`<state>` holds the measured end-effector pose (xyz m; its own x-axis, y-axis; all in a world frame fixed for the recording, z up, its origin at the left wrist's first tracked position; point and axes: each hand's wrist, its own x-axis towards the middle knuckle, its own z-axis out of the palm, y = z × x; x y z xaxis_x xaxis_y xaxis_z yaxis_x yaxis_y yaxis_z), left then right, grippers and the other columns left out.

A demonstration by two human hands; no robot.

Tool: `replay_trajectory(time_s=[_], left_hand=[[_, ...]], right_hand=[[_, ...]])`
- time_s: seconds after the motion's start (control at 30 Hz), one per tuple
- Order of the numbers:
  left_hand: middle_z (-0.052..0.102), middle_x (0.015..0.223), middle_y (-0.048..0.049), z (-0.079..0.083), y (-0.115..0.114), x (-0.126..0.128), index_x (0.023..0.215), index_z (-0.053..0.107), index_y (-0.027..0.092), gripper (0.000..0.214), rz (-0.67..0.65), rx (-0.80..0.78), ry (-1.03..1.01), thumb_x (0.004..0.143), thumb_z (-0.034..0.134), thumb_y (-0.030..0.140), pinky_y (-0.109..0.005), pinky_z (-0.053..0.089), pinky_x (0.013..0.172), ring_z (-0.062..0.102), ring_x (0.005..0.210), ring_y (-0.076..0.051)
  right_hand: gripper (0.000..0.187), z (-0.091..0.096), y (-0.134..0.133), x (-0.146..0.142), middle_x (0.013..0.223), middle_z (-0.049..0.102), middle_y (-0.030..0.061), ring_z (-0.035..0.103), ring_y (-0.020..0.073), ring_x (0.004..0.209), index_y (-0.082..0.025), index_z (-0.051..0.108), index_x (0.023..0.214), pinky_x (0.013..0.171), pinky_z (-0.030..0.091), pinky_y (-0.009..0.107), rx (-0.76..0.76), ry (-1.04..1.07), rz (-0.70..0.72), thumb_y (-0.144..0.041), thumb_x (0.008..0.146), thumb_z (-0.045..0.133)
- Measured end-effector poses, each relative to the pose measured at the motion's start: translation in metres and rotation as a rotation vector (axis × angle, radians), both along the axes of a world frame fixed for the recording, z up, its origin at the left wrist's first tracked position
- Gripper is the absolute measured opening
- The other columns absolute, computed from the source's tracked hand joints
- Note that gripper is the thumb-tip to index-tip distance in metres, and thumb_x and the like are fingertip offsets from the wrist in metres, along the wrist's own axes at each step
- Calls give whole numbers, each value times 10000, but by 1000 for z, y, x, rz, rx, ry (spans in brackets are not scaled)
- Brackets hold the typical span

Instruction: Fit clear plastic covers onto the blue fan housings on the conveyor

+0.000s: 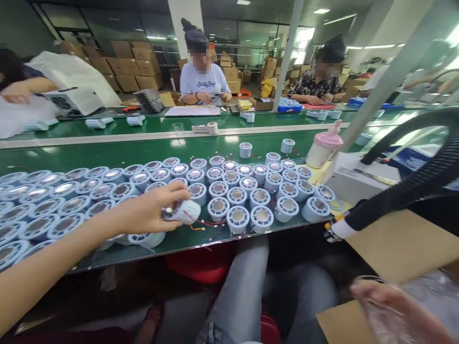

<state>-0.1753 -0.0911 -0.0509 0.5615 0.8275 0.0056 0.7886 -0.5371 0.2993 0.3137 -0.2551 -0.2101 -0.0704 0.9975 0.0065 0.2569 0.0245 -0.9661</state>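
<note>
My left hand [156, 208] reaches in from the left, fingers closed round a light-blue round housing [189, 211] tipped on its side. Thin red and orange wires [195, 224] trail from it onto the green bench. Around that hand stand many similar light-blue housings [237, 217] in rows, upright, with round metal-coloured centres. At the lower right, my right hand [398, 306] is smeared by motion. It is over an opened cardboard box, by clear plastic [430, 294], and a thin loop [376, 278] shows at its fingers. Whether it grips anything is unclear.
A pink-lidded cup [324, 145] stands behind a grey-white box [362, 179] at the right. A black corrugated hose [401, 177] arches over the bench edge [211, 246]. Cardboard flaps [405, 243] lie below. Several people [205, 86] sit across the green line.
</note>
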Motion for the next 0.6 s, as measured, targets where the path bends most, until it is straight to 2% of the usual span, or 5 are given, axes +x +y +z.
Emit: replay_trajectory(time_s=[0.07, 0.17, 0.33, 0.47, 0.6], left_hand=[[632, 1051, 2, 0, -8, 4, 1011, 616, 213, 334, 246, -113, -339, 764, 583, 436, -242, 481, 783, 583, 917, -189], [613, 742, 30, -23, -20, 35, 1019, 573, 242, 472, 553, -633, -780, 829, 407, 642, -182, 376, 432, 495, 530, -112], [554, 687, 11, -67, -42, 122, 931, 581, 211, 505, 236, -1271, -693, 787, 479, 684, -201, 379, 399, 508, 539, -139], [584, 881, -23, -67, -48, 162, 931, 641, 190, 263, -128, -865, -452, 840, 527, 408, -270, 485, 672, 573, 769, -174], [576, 1024, -45, -63, -54, 177, 989, 686, 219, 221, -264, -389, -268, 842, 531, 278, -308, 450, 816, 577, 900, -197]], right_hand=[[430, 11, 1, -26, 1094, 617, 107, 676, 342, 948, -459, 647, 1079, 795, 542, 520, 85, 205, 87, -696, 870, 356], [475, 39, 10, -81, 1285, 527, 117, 623, 327, 1091, -369, 540, 1311, 899, 529, 459, 200, -22, 307, -584, 889, 500], [628, 66, 33, -142, 1331, 486, 180, 589, 348, 1054, -313, 482, 1390, 822, 547, 521, 528, -708, 229, -172, 792, 616], [618, 67, 39, -141, 1364, 483, 185, 562, 361, 1062, -256, 582, 1292, 796, 561, 527, 459, -910, 72, -27, 718, 591], [400, 66, 37, -126, 1290, 544, 168, 540, 349, 1115, -187, 697, 979, 843, 557, 484, 379, -903, 34, 65, 692, 579]])
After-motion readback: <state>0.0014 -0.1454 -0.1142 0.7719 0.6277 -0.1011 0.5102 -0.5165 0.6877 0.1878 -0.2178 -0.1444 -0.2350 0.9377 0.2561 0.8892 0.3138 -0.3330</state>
